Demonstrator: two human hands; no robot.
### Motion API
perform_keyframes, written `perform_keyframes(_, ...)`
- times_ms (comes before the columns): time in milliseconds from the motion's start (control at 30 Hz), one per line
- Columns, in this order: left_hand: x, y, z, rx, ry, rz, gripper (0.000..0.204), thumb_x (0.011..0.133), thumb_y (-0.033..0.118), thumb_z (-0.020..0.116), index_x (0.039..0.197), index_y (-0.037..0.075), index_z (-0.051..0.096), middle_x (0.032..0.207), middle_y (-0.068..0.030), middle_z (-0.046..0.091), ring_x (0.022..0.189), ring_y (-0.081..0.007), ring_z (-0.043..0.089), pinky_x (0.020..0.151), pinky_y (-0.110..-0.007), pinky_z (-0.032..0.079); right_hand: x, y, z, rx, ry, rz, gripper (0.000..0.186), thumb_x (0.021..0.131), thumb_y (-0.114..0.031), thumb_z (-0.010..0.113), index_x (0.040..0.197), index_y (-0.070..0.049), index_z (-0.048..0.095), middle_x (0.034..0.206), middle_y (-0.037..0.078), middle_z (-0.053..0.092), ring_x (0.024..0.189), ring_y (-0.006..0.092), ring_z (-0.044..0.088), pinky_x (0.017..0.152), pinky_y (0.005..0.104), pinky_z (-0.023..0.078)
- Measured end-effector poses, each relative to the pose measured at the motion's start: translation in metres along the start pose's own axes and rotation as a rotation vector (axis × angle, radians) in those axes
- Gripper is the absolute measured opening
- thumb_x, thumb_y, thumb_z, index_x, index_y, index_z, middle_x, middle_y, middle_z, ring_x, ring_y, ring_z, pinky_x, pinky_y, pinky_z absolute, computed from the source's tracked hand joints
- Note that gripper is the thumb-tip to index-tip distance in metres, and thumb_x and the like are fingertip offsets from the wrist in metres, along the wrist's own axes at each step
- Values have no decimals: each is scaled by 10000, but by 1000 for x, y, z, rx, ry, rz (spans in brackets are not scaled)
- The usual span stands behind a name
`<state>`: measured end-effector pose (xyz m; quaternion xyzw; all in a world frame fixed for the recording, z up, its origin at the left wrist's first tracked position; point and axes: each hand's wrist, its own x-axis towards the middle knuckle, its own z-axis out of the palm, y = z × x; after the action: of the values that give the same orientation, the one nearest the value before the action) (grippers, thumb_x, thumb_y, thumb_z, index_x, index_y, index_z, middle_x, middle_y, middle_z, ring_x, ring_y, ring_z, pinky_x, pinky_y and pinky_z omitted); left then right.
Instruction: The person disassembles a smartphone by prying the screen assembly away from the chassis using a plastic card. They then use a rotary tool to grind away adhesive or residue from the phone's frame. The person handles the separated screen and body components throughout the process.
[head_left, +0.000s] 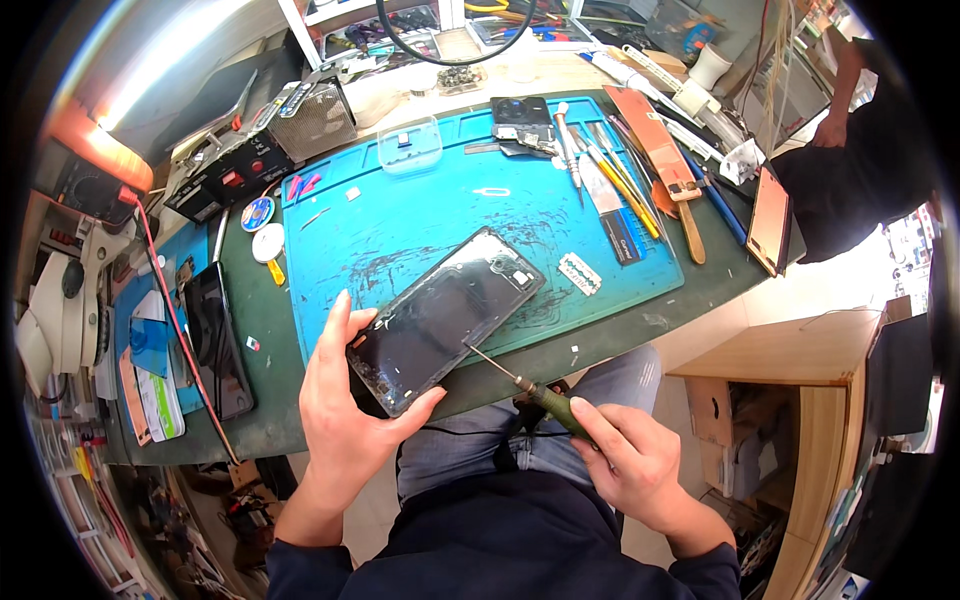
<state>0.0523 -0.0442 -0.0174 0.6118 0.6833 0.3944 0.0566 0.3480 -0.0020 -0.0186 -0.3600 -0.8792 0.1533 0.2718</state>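
My left hand (345, 410) grips a dark phone frame (440, 325) by its lower left end, thumb on the near edge and fingers along the far side. The frame lies tilted over the near edge of a blue work mat (400, 220), its camera opening at the upper right. My right hand (635, 455) is closed around the green handle of a thin-shafted tool (560, 408). The tool's metal tip meets the near long edge of the frame. Whether it is a screwdriver or a heated tool I cannot tell. Right of the frame lies a razor blade (579, 274).
A clear plastic box (409, 146), tweezers and several pens, knives and strips lie toward the mat's far right. A black power unit (228, 172), solder reel (257, 214) and black phone (219, 340) stand at left. A person (850, 160) is at the right, near a wooden cabinet (780, 350).
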Motion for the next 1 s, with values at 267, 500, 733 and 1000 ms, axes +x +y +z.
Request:
perform_keyframes(267,0,1,-2,14,-3,8,1086,617,230,972,1499,-48,405,1204,-166,659,1057,-314,664,947,-414,536,-3,-7,6,10,-19,-43,584,722,-84,828,1292,-125,709,921,13,649,623,163,546,533,293,449)
perform_keyframes(500,1,1,-1,17,-2,20,1166,577,351,991,1501,-44,401,1207,-159,664,1063,-311,670,940,-411,541,-5,-9,12,49,1,-70,560,724,-85,827,1272,-119,719,911,14,642,609,162,532,533,292,450)
perform_keyframes(733,2,-2,-2,23,6,52,1231,530,502,954,1488,-48,412,1184,-161,673,1038,-313,680,917,-414,553,-5,-17,12,34,0,-28,574,722,-63,826,1281,-112,710,918,21,646,640,178,584,552,300,469)
perform_keyframes(1000,2,-1,-1,44,19,61,1240,535,543,929,1497,-40,409,1171,-159,678,1010,-307,683,891,-408,563,-12,-21,14,54,-9,-12,564,724,-49,828,1274,-105,714,931,29,663,651,180,589,565,300,478)
